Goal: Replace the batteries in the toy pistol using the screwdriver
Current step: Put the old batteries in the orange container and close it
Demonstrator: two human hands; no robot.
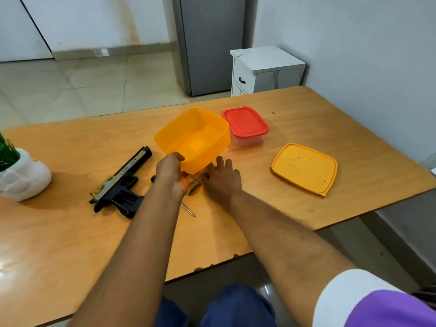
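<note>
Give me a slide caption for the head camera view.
Left hand tips an orange container while right hand rests open beside it; toy pistol lies nearby.

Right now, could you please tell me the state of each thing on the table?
orange tub: open, tipped, held by left hand
orange lid: off, flat on table
red-lidded box: closed
toy pistol: lying on its side
screwdriver: lying untouched
right hand: open
</note>
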